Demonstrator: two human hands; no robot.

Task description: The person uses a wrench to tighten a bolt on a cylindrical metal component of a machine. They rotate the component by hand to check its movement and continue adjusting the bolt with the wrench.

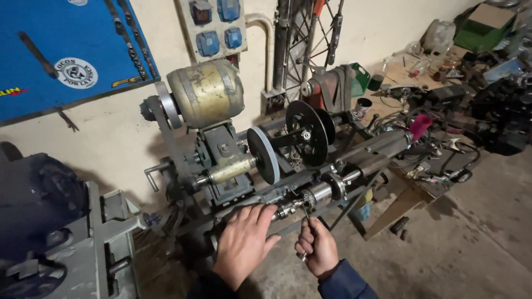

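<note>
- The small chuck [286,210] sits at the front end of a horizontal spindle on an old belt-driven machine [238,166], low in the middle of the view; it is the landmark for the rest.
- The right hand [317,247], just below and to the right of the chuck, has its grip clenched round a slim metal key [306,215] whose tip reaches up to the chuck body.
- The left hand [244,243], just left of the chuck, lies flat and released on the machine's front rail, fingertips touching the chuck's near end; it grasps nothing.
- Judged from this, the step in hand is working the chuck with the key while the other hand steadies it. The next move would call for a firm turn of the key with the chuck held from spinning, and fingers kept off the jaws.
- Right of the chuck, the spindle runs on through a bright collar [334,185] to a long dark tube with a pink cap [419,125].
- Above the chuck stand a grey pulley wheel [264,155] and a black spoked wheel [306,133].
- Up and left of the chuck sits a brass-coloured motor drum [206,93].
- Far right of the chuck, a cluttered bench [410,77] carries cables and tools.
- High left, a blue board [66,50] hangs on the wall.
</note>
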